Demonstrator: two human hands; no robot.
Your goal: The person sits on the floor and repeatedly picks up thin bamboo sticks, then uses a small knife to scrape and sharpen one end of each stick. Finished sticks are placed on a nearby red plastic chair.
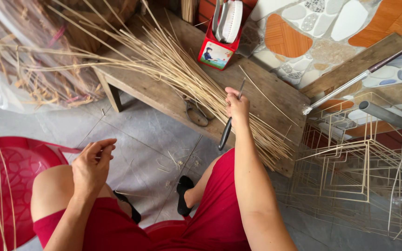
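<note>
Fingers (234, 98) of my right hand (237, 108) grip a knife (229, 122) over the bench's (275, 88) front edge; left hand (91, 165) pinches a thin strip (70, 149)

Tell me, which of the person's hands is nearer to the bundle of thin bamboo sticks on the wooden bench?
The right hand. It reaches over the bundle of bamboo sticks on the bench, holding a dark-handled knife. The left hand sits back above the left knee, well apart from the sticks.

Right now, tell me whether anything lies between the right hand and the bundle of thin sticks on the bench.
Nothing visible. The right hand, holding a knife, is directly over the stick bundle.
</note>
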